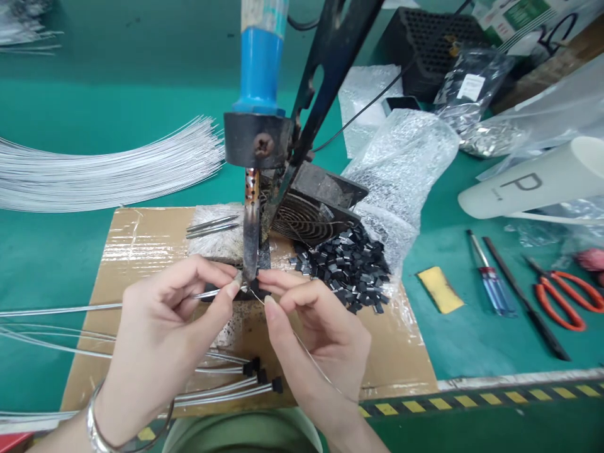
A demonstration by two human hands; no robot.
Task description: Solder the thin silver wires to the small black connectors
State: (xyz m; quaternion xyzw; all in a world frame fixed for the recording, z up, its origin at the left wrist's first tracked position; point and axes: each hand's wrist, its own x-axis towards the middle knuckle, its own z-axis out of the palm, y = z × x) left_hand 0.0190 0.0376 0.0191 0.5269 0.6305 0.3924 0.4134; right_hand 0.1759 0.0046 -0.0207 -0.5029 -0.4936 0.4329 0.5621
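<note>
In the head view, a large letter "P" marks the white cup (542, 179) lying at the right; the smaller print beside it and the label (470, 87) on a shiny plastic bag (476, 69) are too small to read.

The left hand (163, 327) pinches the end of grey-white wires (207, 294) beneath the metal tip of a blue-handled soldering iron (259, 75). The right hand (323, 343) pinches a thin metal wire (314, 362) there, fingertips near the left hand's.

Both work over brown cardboard (396, 358) on the green table (155, 100), its near edge striped yellow and black. A round-grilled fan (311, 214) and a heap of small black connectors (353, 270) crowd the space behind the right hand; open green surface surrounds the yellow sponge (440, 289). Crinkled bubble wrap (391, 176) lies behind the heap.
</note>
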